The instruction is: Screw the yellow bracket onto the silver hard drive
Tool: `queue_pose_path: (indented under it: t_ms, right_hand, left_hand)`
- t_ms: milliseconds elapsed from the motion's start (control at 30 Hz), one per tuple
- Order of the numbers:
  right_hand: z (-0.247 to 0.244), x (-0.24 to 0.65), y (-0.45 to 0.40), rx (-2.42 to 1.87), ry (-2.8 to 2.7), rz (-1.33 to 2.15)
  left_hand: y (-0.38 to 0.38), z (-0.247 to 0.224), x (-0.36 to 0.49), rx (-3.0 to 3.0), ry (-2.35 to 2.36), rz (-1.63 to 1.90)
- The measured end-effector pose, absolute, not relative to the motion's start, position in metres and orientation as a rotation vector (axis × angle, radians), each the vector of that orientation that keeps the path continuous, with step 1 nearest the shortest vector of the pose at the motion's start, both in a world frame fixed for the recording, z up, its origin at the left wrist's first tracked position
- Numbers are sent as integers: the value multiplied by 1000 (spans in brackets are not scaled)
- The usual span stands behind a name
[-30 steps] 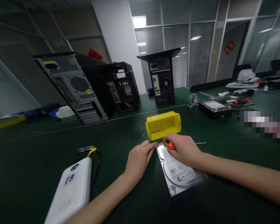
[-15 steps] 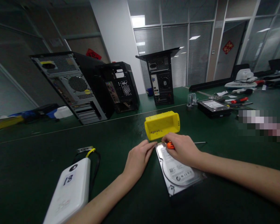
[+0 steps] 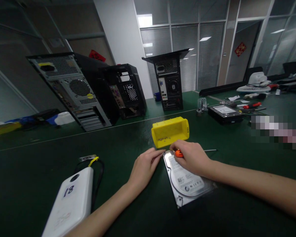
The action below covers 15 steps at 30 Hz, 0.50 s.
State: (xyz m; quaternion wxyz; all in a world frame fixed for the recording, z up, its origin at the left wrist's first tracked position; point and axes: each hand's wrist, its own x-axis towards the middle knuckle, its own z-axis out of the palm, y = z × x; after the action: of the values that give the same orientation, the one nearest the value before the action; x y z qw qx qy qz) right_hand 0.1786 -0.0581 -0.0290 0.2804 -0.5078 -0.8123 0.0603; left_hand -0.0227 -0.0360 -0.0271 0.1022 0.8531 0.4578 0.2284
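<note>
Hard drive point(image 3: 186, 181) partly beneath the right hand point(image 3: 191, 157)

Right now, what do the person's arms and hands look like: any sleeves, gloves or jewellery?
The left forearm and right forearm are bare, no sleeves in view. The left hand and right hand wear no gloves; no watch, bracelet or ring shows.
</note>
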Motion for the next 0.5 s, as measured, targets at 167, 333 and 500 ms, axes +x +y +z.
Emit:
queue_pose_path:
  t_ms: [167, 333, 500]
  right_hand:
    - [-28, 179, -59, -1363, -2174, 159]
    - [-29, 179, -58, -1352, -2170, 161]
    - [-30, 180, -57, -1354, -2168, 163]
  left_hand:
    - [-38, -27, -22, 2486, 1355, 681]
    - [-37, -28, -22, 2455, 1365, 681]
    - [-36, -28, -22, 2452, 1348, 704]
